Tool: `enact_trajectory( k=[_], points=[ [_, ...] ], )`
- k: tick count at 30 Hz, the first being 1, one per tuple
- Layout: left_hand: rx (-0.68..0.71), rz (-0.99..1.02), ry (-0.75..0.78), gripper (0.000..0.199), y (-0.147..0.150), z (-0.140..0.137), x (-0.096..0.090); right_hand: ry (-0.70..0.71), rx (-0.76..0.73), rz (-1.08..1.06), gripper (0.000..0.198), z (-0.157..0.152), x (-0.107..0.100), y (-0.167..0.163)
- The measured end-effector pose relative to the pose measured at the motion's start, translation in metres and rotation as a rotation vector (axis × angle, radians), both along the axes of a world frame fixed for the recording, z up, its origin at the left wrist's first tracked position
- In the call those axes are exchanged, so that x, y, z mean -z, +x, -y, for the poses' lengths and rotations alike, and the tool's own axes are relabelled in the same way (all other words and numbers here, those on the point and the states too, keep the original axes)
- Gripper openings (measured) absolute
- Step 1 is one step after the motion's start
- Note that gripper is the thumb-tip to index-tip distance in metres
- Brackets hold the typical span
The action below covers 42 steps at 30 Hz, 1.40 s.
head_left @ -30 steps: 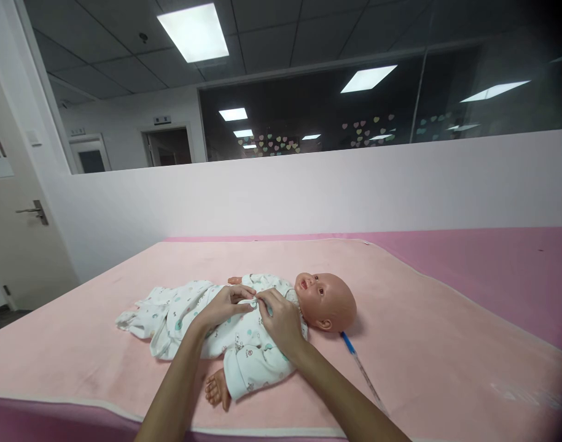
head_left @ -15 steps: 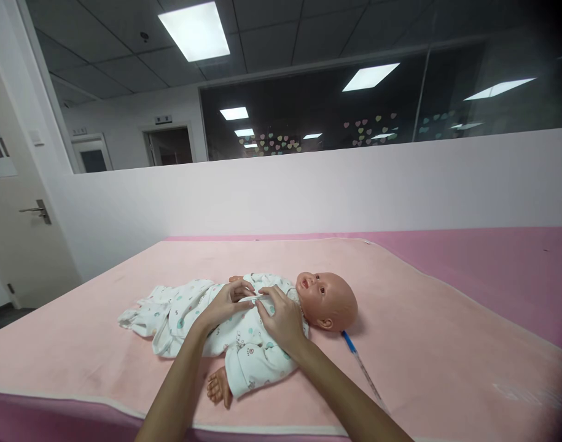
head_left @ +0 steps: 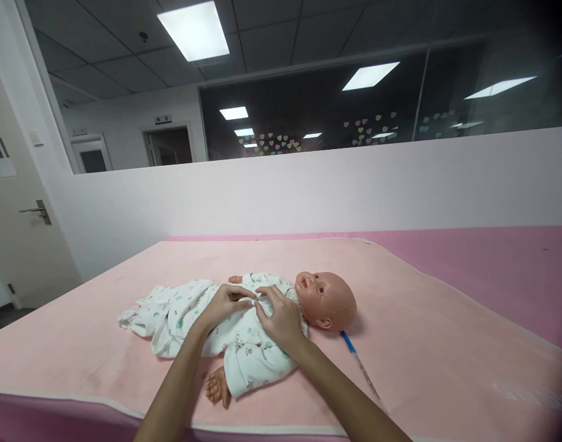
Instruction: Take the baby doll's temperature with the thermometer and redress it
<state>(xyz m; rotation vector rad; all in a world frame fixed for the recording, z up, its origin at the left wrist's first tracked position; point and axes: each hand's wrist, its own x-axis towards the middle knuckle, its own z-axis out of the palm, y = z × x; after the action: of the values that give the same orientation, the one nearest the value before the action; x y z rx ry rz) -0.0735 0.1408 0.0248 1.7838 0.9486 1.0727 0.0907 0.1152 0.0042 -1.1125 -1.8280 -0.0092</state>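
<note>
A baby doll point(head_left: 329, 299) lies on its back, head to the right, dressed in a white printed romper point(head_left: 250, 356). Over its chest, my left hand point(head_left: 223, 307) pinches the romper's front with thumb and fingertips. Facing it from the right, my right hand point(head_left: 283, 316) has its fingertips closed on the same bit of cloth. A small shiny spot, perhaps a snap, shows between the two hands; the fingers hide most of it. One doll hand point(head_left: 218, 388) sticks out of the near sleeve. The romper's leg part point(head_left: 147, 313) stretches flat to the left.
A slim rod with a blue end point(head_left: 361, 365), like a thermometer, lies right of the doll's head beside my right forearm. The pink padded mat point(head_left: 437, 344) covers the table, with its edge along the front. A white wall point(head_left: 354, 190) with windows stands behind.
My fingertips have come slightly closer together at the romper's front, and the raised fold of cloth between them has flattened. The doll and the rod stay where they were.
</note>
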Motion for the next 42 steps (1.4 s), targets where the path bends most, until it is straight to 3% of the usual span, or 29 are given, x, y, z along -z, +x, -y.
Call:
enact_trajectory(
  k=[15,31,42],
  points=[
    [0.051,-0.074,0.057,0.027,0.001,0.003,-0.003,-0.029,-0.003,-0.002,0.011,0.001,-0.004,0.001],
    [0.117,-0.113,0.065,0.028,0.002,0.006,-0.007,0.003,-0.009,0.030,0.016,0.000,-0.001,0.002],
    [0.091,-0.010,0.021,0.026,-0.002,0.007,-0.010,0.031,0.024,0.088,0.019,-0.003,-0.002,0.002]
  ],
)
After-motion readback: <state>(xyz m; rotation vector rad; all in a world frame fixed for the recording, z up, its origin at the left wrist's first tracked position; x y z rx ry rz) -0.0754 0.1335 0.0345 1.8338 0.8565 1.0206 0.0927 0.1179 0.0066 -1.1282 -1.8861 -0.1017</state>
